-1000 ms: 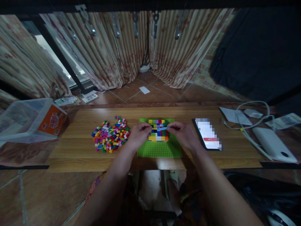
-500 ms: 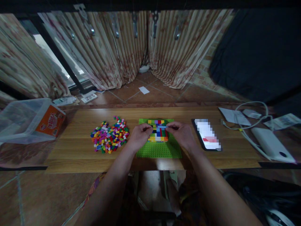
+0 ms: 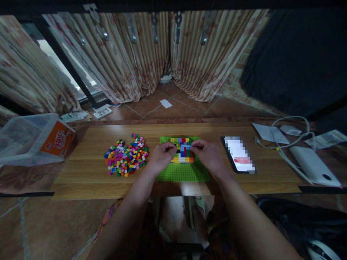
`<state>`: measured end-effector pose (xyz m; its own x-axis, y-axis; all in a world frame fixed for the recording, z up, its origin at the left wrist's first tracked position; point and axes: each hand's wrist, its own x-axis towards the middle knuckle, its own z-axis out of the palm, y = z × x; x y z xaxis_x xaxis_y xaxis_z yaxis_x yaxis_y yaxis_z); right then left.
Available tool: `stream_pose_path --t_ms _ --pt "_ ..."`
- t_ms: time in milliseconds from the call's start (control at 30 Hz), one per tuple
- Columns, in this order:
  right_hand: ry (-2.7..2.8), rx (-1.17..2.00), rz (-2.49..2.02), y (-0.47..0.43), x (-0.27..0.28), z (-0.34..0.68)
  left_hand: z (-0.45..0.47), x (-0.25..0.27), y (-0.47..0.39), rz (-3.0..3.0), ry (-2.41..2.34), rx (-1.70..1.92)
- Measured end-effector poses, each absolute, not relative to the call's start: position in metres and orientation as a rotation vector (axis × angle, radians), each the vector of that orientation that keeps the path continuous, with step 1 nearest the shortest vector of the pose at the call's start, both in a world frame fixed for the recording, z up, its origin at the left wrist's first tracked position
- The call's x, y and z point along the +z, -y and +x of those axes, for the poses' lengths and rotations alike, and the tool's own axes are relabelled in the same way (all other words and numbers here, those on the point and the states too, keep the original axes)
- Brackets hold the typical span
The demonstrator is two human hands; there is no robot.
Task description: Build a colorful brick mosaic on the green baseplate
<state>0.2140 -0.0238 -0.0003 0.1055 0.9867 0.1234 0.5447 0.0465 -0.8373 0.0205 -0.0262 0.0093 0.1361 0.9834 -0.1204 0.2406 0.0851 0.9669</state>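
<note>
A block of toy bricks in many colours (image 3: 183, 155) stands on the far half of a green studded baseplate (image 3: 183, 174). My left hand (image 3: 162, 155) is closed in a pinch at the left side of the brick block; whatever its fingertips hold is too small to make out. From the other side, my right hand (image 3: 207, 153) reaches in with thumb and finger pinched on the right end of a light blue brick (image 3: 185, 146), which lies level over the brick block. Whether that brick is pressed onto the ones below cannot be told.
A pile of loose small bricks (image 3: 126, 157) lies left on the wooden table (image 3: 84, 173). To the right are a phone (image 3: 238, 155), a white power bank (image 3: 314, 166) and a white cable (image 3: 307, 126). A clear plastic box (image 3: 29, 141) stands at the far left.
Almost nothing differs; both hands stay over the brick block, with only slight shifts of the fingers.
</note>
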Motion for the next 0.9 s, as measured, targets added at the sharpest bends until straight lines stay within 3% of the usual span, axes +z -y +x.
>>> stream_pose_path --t_ms 900 --pt "1.481 0.772 -1.640 0.011 -0.016 0.216 0.026 0.010 0.026 1.420 -1.314 0.875"
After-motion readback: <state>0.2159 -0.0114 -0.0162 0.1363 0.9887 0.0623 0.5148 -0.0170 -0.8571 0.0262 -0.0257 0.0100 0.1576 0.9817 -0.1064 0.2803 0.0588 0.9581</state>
